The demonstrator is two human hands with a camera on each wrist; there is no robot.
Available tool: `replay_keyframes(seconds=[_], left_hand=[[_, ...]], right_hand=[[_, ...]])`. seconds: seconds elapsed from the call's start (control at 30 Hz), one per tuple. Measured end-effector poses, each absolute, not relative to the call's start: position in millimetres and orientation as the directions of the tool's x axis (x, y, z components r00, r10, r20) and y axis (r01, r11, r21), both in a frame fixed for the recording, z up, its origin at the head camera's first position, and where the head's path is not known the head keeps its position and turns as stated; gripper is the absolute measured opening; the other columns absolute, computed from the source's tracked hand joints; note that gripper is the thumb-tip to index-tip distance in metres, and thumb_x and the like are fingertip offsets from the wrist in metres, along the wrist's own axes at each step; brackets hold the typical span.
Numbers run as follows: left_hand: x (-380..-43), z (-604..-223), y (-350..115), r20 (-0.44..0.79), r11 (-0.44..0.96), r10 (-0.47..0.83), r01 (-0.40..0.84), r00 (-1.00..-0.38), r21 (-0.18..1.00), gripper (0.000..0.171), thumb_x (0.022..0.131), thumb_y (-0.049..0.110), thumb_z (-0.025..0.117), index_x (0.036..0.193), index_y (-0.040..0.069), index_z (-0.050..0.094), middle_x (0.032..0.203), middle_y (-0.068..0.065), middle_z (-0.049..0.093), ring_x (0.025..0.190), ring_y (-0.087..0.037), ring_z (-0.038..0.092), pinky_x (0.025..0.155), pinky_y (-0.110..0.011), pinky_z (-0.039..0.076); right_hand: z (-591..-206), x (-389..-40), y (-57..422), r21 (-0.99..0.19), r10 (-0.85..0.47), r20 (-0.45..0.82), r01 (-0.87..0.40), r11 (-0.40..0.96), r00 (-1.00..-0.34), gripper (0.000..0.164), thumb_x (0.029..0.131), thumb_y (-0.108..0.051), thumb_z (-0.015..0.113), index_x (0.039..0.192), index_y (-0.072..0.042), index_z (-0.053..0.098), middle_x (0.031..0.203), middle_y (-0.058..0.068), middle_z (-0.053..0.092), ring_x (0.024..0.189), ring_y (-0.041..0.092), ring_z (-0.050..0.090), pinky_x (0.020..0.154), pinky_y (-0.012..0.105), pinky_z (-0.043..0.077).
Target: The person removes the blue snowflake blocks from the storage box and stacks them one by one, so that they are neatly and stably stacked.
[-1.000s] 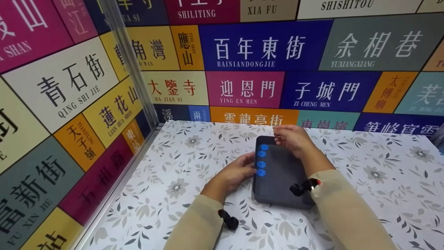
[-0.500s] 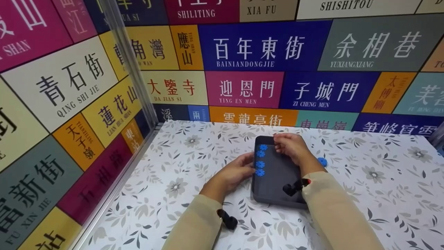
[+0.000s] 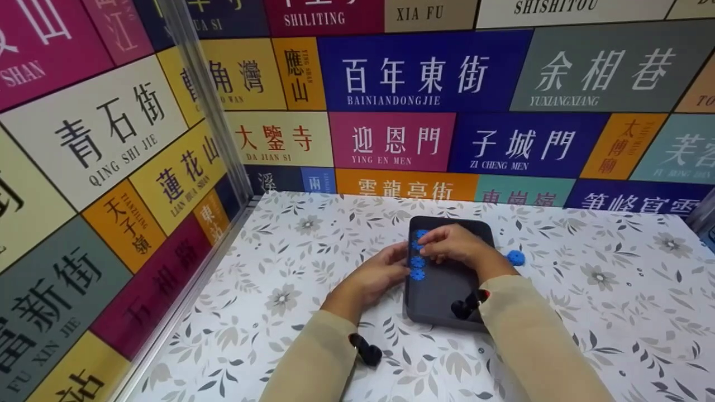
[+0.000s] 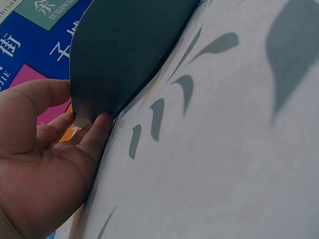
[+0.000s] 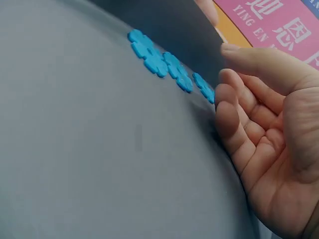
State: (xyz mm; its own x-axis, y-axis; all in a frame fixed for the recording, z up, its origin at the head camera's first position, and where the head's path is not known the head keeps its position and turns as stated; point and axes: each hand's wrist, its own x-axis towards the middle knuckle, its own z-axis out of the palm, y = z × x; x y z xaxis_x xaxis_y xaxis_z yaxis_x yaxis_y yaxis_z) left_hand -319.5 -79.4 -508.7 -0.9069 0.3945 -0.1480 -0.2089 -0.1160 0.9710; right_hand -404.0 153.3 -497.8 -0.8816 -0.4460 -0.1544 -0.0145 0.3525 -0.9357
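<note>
A dark grey rectangular tray [image 3: 441, 296] lies on the patterned tabletop. Blue flower-shaped pieces [image 3: 417, 273] form a column along its left inner side, also visible as bright blue flower shapes [image 5: 149, 54] in the right wrist view. My left hand [image 3: 379, 276] touches the tray's left wall from outside; its thumb and fingertips meet the dark wall [image 4: 119, 45] in the left wrist view. Over the upper pieces, my right hand [image 3: 455, 245] reaches inside, fingers loosely bent and close to the left wall. Nothing shows between its fingertips [image 5: 228, 79]; it partly covers the farther pieces.
More blue flower-shaped material [image 3: 516, 257] lies on the table [image 3: 558, 301] just right of the tray. Walls of coloured name panels [image 3: 424, 72] rise behind the table and on its left, meeting at a clear corner strip [image 3: 223, 128].
My right hand has moved from the tray's far edge towards me and left, onto the column of pieces. Blue material at the right has come out from behind my arm. My left hand stays by the wall.
</note>
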Motion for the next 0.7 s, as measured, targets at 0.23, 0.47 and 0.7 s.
replay_keyframes(seconds=[0.23, 0.47, 0.7], left_hand=[[-319.4, -508.7, -81.5, -0.161, -0.1, 0.387, -0.215, -0.908, 0.971, 0.076, 0.095, -0.006, 0.061, 0.166, 0.007, 0.036, 0.171, -0.012, 0.042, 0.154, -0.027, 0.048, 0.129, -0.042, 0.04], [-320.5, -508.0, -81.3, -0.16, -0.108, 0.391, -0.218, -0.907, 0.97, 0.078, 0.093, -0.006, 0.062, 0.166, 0.008, 0.037, 0.171, -0.013, 0.041, 0.151, -0.026, 0.051, 0.128, -0.042, 0.041], [-318.9, -507.3, -81.7, -0.163, -0.109, 0.386, -0.221, -0.908, 0.969, 0.079, 0.093, -0.006, 0.062, 0.166, 0.009, 0.037, 0.172, -0.013, 0.041, 0.149, -0.025, 0.052, 0.128, -0.041, 0.041]], right_hand=[[-497.9, -403.6, 150.4, -0.88, -0.521, -0.17, -0.11, 0.463, -0.836, 0.041, 0.086, -0.016, 0.087, 0.122, 0.0, 0.078, 0.084, -0.01, 0.075, 0.075, 0.007, 0.065, 0.071, 0.021, 0.057], [-492.1, -400.8, 150.5, -0.849, -0.604, -0.185, -0.184, 0.496, -0.775, 0.035, 0.085, -0.013, 0.086, 0.117, -0.001, 0.079, 0.086, -0.005, 0.076, 0.075, 0.005, 0.063, 0.069, 0.019, 0.054], [-490.5, -401.4, 148.3, -0.812, -0.637, -0.218, -0.224, 0.539, -0.739, 0.037, 0.083, -0.013, 0.088, 0.117, -0.002, 0.08, 0.083, -0.009, 0.073, 0.075, 0.004, 0.061, 0.067, 0.017, 0.051]])
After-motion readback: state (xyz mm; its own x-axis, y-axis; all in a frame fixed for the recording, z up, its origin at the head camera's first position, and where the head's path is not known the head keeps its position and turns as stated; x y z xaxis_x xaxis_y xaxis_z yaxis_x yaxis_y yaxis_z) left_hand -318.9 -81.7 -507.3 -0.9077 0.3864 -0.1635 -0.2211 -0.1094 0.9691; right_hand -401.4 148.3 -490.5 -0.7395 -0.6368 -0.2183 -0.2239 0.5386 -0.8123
